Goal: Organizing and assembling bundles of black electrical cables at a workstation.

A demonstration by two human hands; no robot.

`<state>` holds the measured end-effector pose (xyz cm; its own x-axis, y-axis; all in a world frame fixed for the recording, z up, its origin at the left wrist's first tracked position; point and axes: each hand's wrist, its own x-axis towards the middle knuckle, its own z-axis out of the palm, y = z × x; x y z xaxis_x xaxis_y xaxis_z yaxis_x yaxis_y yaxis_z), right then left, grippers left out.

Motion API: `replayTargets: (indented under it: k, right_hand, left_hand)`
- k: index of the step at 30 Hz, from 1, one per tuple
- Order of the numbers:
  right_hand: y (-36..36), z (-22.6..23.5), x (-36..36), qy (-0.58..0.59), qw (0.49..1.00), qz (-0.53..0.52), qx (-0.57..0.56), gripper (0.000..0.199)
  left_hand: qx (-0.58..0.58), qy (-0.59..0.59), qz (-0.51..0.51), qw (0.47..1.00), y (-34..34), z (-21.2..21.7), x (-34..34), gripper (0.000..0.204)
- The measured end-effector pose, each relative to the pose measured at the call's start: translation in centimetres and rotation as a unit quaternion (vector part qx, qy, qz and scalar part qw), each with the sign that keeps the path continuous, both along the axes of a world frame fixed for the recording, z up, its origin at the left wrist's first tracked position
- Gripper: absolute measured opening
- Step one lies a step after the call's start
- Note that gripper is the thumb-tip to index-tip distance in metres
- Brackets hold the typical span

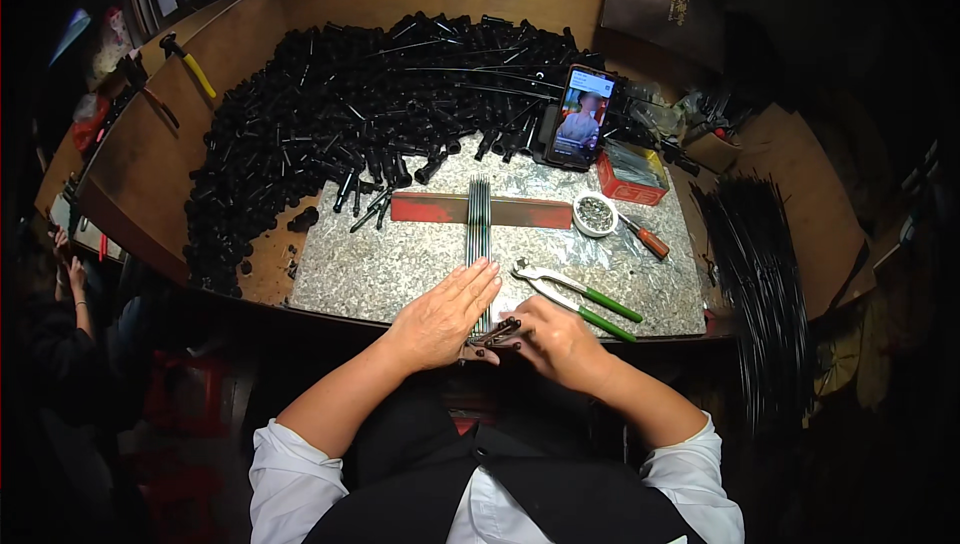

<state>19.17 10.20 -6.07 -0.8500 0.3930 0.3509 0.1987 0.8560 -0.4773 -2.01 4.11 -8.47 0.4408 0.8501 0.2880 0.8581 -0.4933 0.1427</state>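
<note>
— How are the arms set?

— Both forearms come up from the lower edge, bare below rolled white sleeves, and angle inward so the hands meet near the middle.

— And the left hand (pixel 445 312)?

— Flat, palm down, fingers (pixel 478 279) straight and close together, pointing up and a little to the right, thumb tucked along the side.

— The right hand (pixel 556 336)?

— Curled, knuckles up, the fingers bent inward toward the left hand, with their tips (pixel 512 332) pinched together. The nails look dark.

— Do the hands touch?

— They sit just beside each other; whether skin meets skin I cannot tell.
</note>
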Motion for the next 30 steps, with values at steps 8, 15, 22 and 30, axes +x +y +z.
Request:
replayTargets:
  k: [8, 15, 22, 30]
  right_hand:
    - [3.0, 0.2, 3.7, -0.104, 0.966, -0.165, 0.17, 0.041]
    - [4.2, 0.4, 5.6, -0.152, 0.958, -0.195, 0.146, 0.037]
    - [4.8, 1.2, 6.4, -0.192, 0.942, -0.23, 0.154, 0.036]
    - [3.8, 2.2, 4.6, -0.121, 0.971, -0.156, 0.136, 0.032]
  left_hand:
    - [0.016, 0.01, 0.009, 1.0, 0.0, -0.6, 0.0, 0.085]
    - [0.034, -0.012, -0.002, 0.999, -0.2, -0.9, -0.1, 0.066]
    - [0.039, 0.014, -0.003, 0.999, 0.1, -1.1, 0.0, 0.065]
    - [0.049, 0.012, 0.005, 0.999, 0.1, -1.5, -0.3, 0.052]
